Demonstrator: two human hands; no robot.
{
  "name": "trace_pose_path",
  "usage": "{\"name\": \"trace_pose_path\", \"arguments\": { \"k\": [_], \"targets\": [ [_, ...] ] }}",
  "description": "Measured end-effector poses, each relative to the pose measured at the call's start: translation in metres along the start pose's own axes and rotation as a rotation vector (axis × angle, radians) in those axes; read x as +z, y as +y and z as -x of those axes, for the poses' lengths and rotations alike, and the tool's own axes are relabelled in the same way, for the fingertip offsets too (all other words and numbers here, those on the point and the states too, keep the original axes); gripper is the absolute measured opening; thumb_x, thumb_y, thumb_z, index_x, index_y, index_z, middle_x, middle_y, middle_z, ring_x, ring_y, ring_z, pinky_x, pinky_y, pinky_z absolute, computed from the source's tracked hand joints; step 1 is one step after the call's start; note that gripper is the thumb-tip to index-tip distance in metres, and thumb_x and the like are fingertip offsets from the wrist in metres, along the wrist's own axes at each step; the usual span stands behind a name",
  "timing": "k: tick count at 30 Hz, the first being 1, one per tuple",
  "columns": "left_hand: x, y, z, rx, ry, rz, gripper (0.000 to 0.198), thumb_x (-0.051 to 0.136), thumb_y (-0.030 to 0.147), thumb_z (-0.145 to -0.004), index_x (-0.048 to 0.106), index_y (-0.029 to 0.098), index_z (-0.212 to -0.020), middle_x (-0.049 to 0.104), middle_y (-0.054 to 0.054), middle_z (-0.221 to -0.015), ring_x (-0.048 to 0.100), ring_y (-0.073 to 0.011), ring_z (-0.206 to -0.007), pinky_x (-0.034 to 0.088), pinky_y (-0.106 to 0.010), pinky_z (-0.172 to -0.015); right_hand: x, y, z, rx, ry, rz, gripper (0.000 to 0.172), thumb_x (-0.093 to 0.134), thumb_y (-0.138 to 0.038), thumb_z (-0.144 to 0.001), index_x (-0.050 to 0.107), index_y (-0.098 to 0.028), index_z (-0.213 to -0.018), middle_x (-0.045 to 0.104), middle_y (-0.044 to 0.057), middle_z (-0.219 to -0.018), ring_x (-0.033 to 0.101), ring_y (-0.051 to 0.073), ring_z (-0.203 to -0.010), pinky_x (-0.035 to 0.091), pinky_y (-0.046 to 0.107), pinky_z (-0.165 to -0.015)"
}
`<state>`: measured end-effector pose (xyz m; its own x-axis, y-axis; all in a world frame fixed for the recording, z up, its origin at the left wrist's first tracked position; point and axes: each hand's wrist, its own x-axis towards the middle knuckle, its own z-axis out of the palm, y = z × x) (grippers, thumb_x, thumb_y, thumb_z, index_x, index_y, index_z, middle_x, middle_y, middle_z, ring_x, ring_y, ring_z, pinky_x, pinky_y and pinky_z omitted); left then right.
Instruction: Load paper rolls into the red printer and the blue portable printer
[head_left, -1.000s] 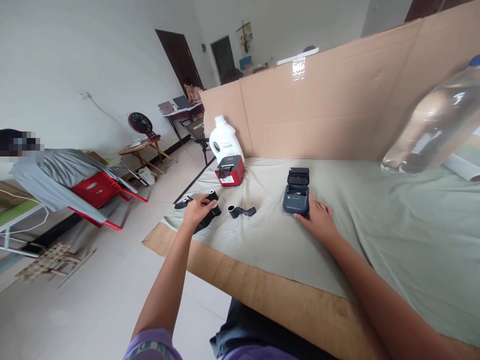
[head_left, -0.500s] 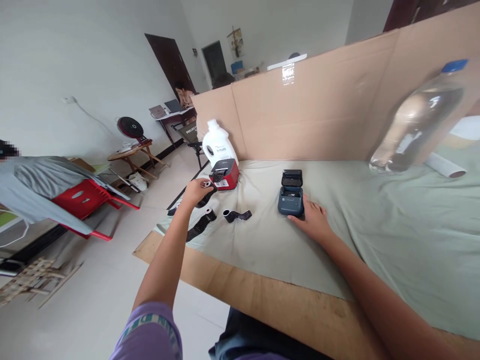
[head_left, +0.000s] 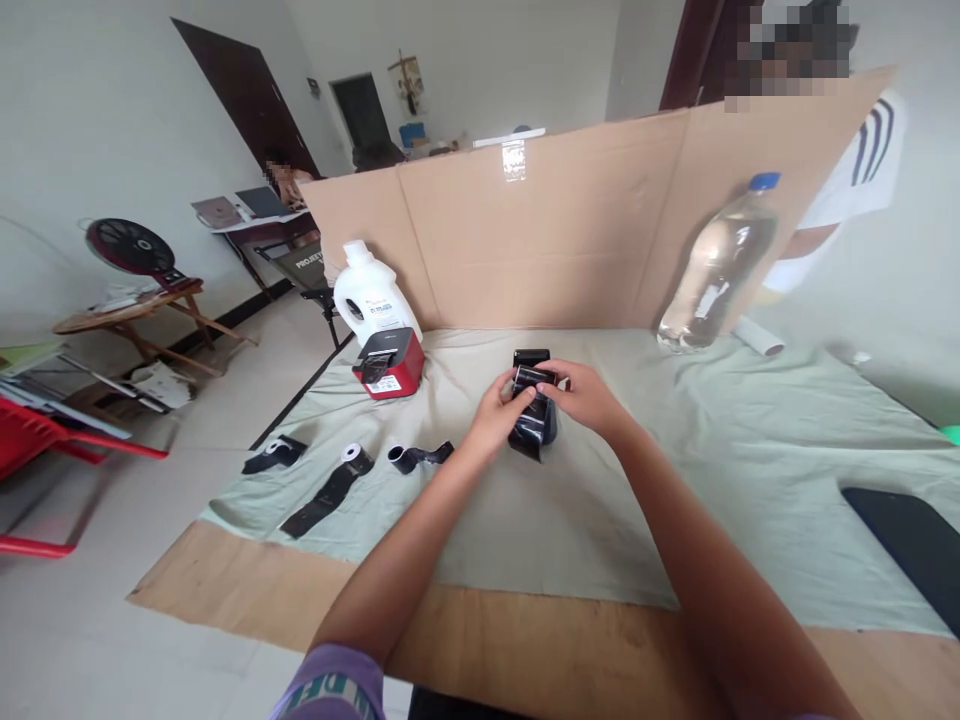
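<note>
Since earlier, our left hand (head_left: 495, 413) and right hand (head_left: 589, 400) have come together, both gripping the glossy black roll (head_left: 531, 425) over the small dark-blue printer (head_left: 552, 424); pale-green cloth (head_left: 570, 520) drapes the wooden tabletop (head_left: 555, 630) before a brown cardboard panel (head_left: 540, 235)

a cardboard panel (head_left: 555, 255) stands beyond the hands (head_left: 591, 402); left of them, a white jug (head_left: 380, 292) and a fan (head_left: 135, 250); right of them, a clear blue-capped bottle (head_left: 718, 272).
</note>
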<state>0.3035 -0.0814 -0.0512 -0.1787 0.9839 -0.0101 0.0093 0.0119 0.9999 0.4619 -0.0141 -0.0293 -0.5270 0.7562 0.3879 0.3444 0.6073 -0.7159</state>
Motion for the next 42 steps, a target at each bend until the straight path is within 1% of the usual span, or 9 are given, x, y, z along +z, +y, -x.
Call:
{"name": "trace_pose_path", "arguments": {
  "k": [5, 11, 18, 26, 29, 33, 36, 38, 42],
  "targets": [
    [0.014, -0.047, 0.01, -0.136, 0.07, 0.047, 0.088, 0.068, 0.036, -0.084, 0.021, 0.022, -0.157, 0.071, -0.004, -0.082, 0.067, -0.0177, -0.062, 0.058, -0.031, -0.059, 0.014, 0.041, -0.033, 0.11, -0.039, 0.249, 0.03, 0.058, -0.015, -0.084, 0.072, -0.013, -0.11, 0.07, 0.012, -0.108, 0.065, 0.021, -0.089, 0.049, 0.034, -0.087],
    [0.014, -0.058, 0.017, -0.157, 0.149, -0.007, 0.089, 0.064, 0.048, -0.085, 0.018, 0.026, -0.158, 0.064, -0.001, -0.069, 0.051, -0.013, -0.039, 0.047, -0.027, -0.039, 0.038, 0.064, -0.04, 0.117, -0.154, 0.401, 0.035, 0.053, -0.013, -0.09, 0.07, -0.012, -0.12, 0.066, 0.014, -0.117, 0.059, 0.026, -0.107, 0.045, 0.035, -0.096],
    [0.022, -0.059, 0.028, -0.172, 0.195, 0.03, 0.081, 0.066, 0.046, -0.086, 0.029, 0.027, -0.155, 0.058, 0.002, -0.065, 0.048, -0.0099, -0.042, 0.041, -0.02, -0.035, 0.035, 0.057, -0.033, 0.1, -0.261, 0.536, 0.044, 0.048, -0.011, -0.091, 0.068, -0.022, -0.129, 0.066, 0.012, -0.114, 0.054, 0.027, -0.104, 0.043, 0.037, -0.094],
    [0.027, -0.067, 0.034, -0.108, 0.199, 0.037, 0.075, 0.063, 0.044, -0.089, 0.033, 0.024, -0.154, 0.045, 0.009, -0.052, 0.039, -0.007, -0.035, 0.034, -0.018, -0.034, 0.045, 0.039, -0.026, 0.325, -0.107, 0.57, 0.015, 0.063, -0.018, -0.084, 0.071, -0.02, -0.098, 0.056, 0.012, -0.115, 0.052, 0.029, -0.109, 0.046, 0.035, -0.082],
    [0.026, -0.064, 0.034, -0.115, 0.195, 0.038, 0.074, 0.063, 0.043, -0.089, 0.033, 0.024, -0.154, 0.043, 0.01, -0.051, 0.038, -0.0069, -0.034, 0.033, -0.018, -0.034, 0.045, 0.034, -0.026, 0.417, -0.053, 0.615, 0.027, 0.067, -0.023, -0.082, 0.062, -0.017, -0.107, 0.056, 0.014, -0.115, 0.053, 0.031, -0.107, 0.047, 0.037, -0.08],
    [0.026, -0.062, 0.034, -0.121, 0.199, 0.027, 0.075, 0.064, 0.044, -0.089, 0.033, 0.023, -0.154, 0.043, 0.01, -0.052, 0.039, -0.0066, -0.035, 0.034, -0.018, -0.035, 0.045, 0.042, -0.027, 0.552, 0.019, 0.518, 0.067, 0.076, -0.032, -0.073, 0.047, -0.012, -0.13, 0.053, 0.019, -0.126, 0.053, 0.036, -0.115, 0.047, 0.042, -0.087],
    [0.026, -0.062, 0.033, -0.127, 0.199, 0.013, 0.076, 0.065, 0.043, -0.088, 0.032, 0.022, -0.155, 0.045, 0.009, -0.053, 0.039, -0.0064, -0.034, 0.033, -0.018, -0.035, 0.048, 0.059, -0.029, 0.529, 0.07, 0.333, 0.087, 0.076, -0.034, -0.071, 0.034, -0.014, -0.145, 0.05, 0.02, -0.136, 0.051, 0.036, -0.122, 0.044, 0.046, -0.096],
    [0.026, -0.062, 0.033, -0.133, 0.202, 0.006, 0.077, 0.065, 0.044, -0.088, 0.033, 0.022, -0.154, 0.046, 0.009, -0.054, 0.038, -0.0064, -0.034, 0.033, -0.018, -0.034, 0.05, 0.069, -0.032, 0.451, 0.116, 0.183, 0.084, 0.07, -0.035, -0.076, 0.032, -0.019, -0.149, 0.052, 0.017, -0.139, 0.053, 0.033, -0.121, 0.043, 0.046, -0.099],
    [0.024, -0.061, 0.037, -0.148, 0.193, 0.005, 0.079, 0.064, 0.046, -0.087, 0.031, 0.023, -0.155, 0.047, 0.008, -0.054, 0.038, -0.0062, -0.035, 0.033, -0.018, -0.035, 0.042, 0.072, -0.035, 0.307, 0.146, -0.06, 0.049, 0.057, -0.037, -0.087, 0.052, -0.021, -0.133, 0.065, 0.01, -0.124, 0.061, 0.024, -0.106, 0.047, 0.039, -0.092]
  ]
}}
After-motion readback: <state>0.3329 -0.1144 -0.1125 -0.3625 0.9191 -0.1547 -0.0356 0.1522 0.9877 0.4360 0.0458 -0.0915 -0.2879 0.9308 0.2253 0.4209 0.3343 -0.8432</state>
